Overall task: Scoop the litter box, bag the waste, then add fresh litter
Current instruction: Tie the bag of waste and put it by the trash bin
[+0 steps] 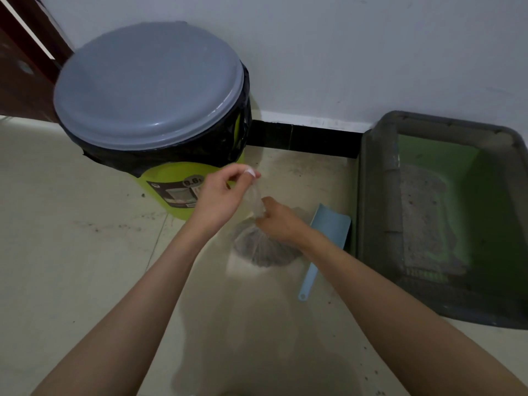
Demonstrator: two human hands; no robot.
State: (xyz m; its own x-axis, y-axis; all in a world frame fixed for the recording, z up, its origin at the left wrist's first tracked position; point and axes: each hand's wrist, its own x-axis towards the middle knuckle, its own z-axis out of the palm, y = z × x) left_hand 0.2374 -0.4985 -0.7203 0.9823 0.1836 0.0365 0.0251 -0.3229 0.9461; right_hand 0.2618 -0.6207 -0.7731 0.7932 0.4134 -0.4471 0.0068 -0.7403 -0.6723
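Left hand fingertips pressed together, pinching the top end of the clear plastic bag, pulled up and taut. Right hand curled tight round the twisted neck just below, fingers closed on the plastic. Beneath the grip, bulging with grey litter waste, resting on the tiled floor. Just beside on the right, blue scoop lying flat. Further right, grey-rimmed green litter box, litter inside. Behind the hands, lime bin with grey lid, against the wall.
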